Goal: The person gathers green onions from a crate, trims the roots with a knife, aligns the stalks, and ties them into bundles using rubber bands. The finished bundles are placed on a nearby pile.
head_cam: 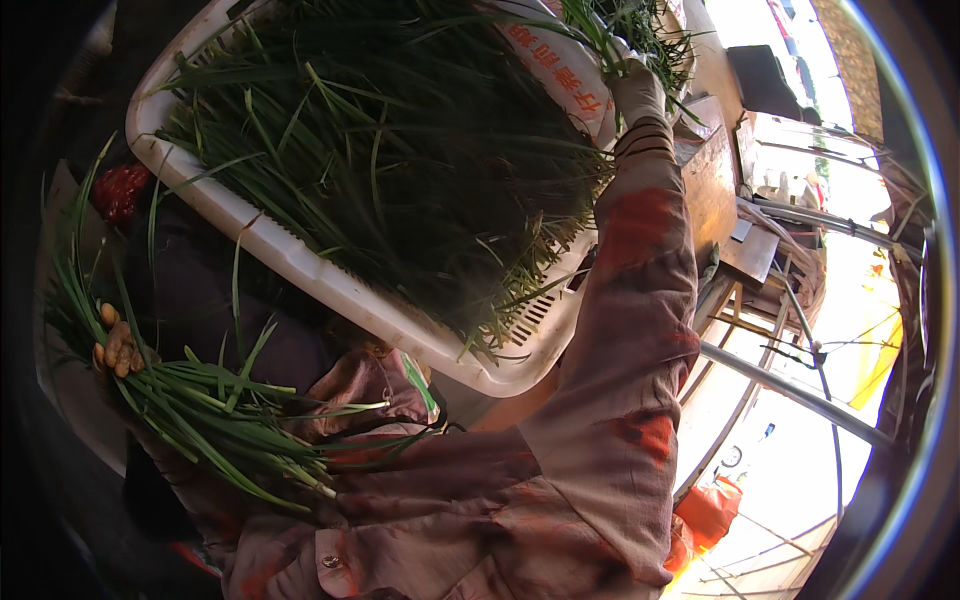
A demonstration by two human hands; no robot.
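My left hand (120, 346), in a soiled yellowish glove, is closed around a bunch of long, chive-like green stalks (217, 409). Their pale cut ends point toward my shirt front, and the leaf tips hang out past the hand at the far left. My right hand (637, 91), in a pale glove, is at the top right, its fingers around some green leaves beside a heap of similar greens (660, 37); its fingertips are partly hidden. Between my arms, a large white plastic crate (300, 255) holds a thick pile of the same stalks (360, 150).
A white woven sack with red printing (559, 71) lies along the crate's upper right side. Beyond my right arm are a wooden board (709, 195), a metal pole (795, 394) and an orange-red bag (709, 514). A dark red textured thing (121, 193) shows at the crate's left.
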